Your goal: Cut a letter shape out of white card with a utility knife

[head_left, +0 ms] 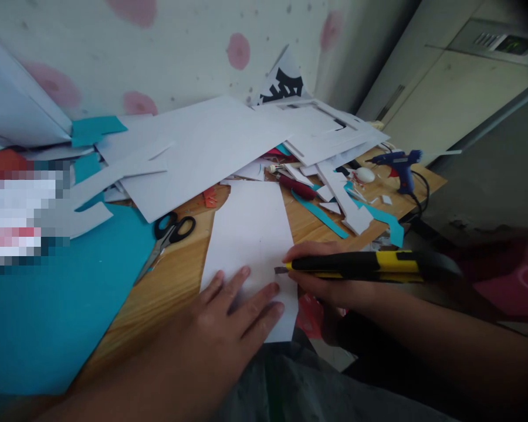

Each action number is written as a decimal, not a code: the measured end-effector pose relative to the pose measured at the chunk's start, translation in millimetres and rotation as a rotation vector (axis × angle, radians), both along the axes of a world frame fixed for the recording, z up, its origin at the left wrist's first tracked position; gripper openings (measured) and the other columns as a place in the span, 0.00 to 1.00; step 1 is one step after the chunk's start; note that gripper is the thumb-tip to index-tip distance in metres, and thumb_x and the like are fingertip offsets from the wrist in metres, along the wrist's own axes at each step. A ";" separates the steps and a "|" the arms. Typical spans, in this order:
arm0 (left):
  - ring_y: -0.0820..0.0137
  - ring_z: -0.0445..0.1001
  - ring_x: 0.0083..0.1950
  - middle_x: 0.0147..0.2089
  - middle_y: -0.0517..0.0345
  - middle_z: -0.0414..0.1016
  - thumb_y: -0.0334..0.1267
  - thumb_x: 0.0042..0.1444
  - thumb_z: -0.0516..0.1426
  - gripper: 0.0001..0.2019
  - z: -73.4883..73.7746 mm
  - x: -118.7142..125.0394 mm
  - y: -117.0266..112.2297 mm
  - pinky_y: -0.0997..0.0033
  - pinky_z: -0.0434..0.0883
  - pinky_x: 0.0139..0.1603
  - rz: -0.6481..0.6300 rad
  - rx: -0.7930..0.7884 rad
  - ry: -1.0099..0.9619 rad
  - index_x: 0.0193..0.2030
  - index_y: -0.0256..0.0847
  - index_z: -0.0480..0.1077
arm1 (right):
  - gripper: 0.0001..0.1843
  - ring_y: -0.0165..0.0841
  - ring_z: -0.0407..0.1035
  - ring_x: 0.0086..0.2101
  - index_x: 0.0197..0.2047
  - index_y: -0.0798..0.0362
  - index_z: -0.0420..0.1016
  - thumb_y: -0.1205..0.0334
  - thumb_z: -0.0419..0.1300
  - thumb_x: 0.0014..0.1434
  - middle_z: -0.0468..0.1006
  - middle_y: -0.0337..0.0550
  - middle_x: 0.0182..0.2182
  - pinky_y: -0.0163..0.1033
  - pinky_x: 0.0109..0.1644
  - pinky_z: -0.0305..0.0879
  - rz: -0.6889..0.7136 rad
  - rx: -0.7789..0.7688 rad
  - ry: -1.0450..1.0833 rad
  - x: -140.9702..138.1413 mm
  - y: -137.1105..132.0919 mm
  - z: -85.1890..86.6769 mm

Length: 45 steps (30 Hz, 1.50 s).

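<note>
- My left hand [229,322] lay across the near part of the white card [253,223], fingers spread and pressing down, I judge to stop it sliding.
- My right hand [334,291] pinched a black-and-yellow utility knife [356,264] close to its front, likely for control, with the blade over the card's right side; I couldn't tell whether it touched. The lower fingers were partly hidden.
- The card lay on the wooden tabletop [180,275], right before me.
- Left of the card, a teal sheet [70,316] lay flat, and black-handled scissors [165,241] sat between, probably within easy reach.
- Beyond the card's right side stood a blue glue gun [402,167], its nozzle facing left.
- Beyond the card's far end, a large white sheet [193,152] lay over clutter.
</note>
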<state>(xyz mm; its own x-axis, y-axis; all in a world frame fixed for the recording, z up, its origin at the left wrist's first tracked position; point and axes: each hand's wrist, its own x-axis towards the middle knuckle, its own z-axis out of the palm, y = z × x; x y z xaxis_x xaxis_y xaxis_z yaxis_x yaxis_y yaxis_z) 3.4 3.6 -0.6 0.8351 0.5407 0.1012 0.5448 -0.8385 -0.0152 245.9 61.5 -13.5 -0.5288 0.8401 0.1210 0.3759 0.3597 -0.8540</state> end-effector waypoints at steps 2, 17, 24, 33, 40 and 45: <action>0.54 0.67 0.60 0.65 0.58 0.63 0.25 0.57 0.46 0.26 0.8 2.2 0.1 0.46 0.65 0.56 0.023 -0.041 0.006 0.61 0.47 0.64 | 0.07 0.28 0.72 0.30 0.41 0.50 0.73 0.63 0.61 0.57 0.77 0.38 0.31 0.33 0.35 0.68 0.009 0.010 -0.001 -0.9 0.9 1.7; 0.53 0.66 0.60 0.63 0.56 0.66 0.29 0.58 0.46 0.25 -0.2 4.8 -3.1 0.46 0.62 0.58 0.104 -0.088 -0.014 0.62 0.50 0.63 | 0.07 0.29 0.71 0.31 0.39 0.51 0.74 0.62 0.60 0.56 0.77 0.39 0.31 0.34 0.35 0.67 0.036 0.040 -0.036 9.1 0.7 2.7; 0.56 0.67 0.60 0.65 0.58 0.63 0.25 0.56 0.45 0.27 -2.4 2.5 -2.4 0.49 0.61 0.59 0.061 -0.071 -0.020 0.61 0.49 0.64 | 0.08 0.34 0.72 0.33 0.39 0.49 0.76 0.63 0.62 0.53 0.78 0.42 0.32 0.38 0.34 0.69 -0.071 -0.088 -0.030 28.7 -7.4 2.1; 0.56 0.71 0.57 0.58 0.54 0.72 0.32 0.62 0.50 0.16 -4.7 6.1 -3.5 0.52 0.70 0.54 0.071 0.119 -0.104 0.54 0.42 0.70 | 0.08 0.27 0.59 0.19 0.31 0.47 0.75 0.63 0.65 0.44 0.67 0.34 0.20 0.35 0.20 0.55 -0.478 -0.390 0.480 43.4 -13.5 8.4; 0.61 0.70 0.58 0.53 0.46 0.75 0.25 0.61 0.49 0.15 18.4 -1.5 -14.7 0.57 0.67 0.61 -0.109 0.321 -0.344 0.50 0.31 0.72 | 0.12 0.29 0.66 0.23 0.26 0.55 0.74 0.62 0.69 0.36 0.71 0.37 0.22 0.34 0.24 0.63 -0.670 -0.550 0.566 34.2 -22.5 9.1; 0.64 0.67 0.61 0.54 0.47 0.75 0.24 0.60 0.49 0.16 30.3 -16.0 -31.1 0.62 0.66 0.61 -0.165 0.376 -0.354 0.52 0.30 0.69 | 0.11 0.33 0.71 0.26 0.27 0.56 0.75 0.57 0.68 0.43 0.76 0.44 0.25 0.38 0.30 0.69 -0.387 -0.763 0.732 9.9 -27.5 15.1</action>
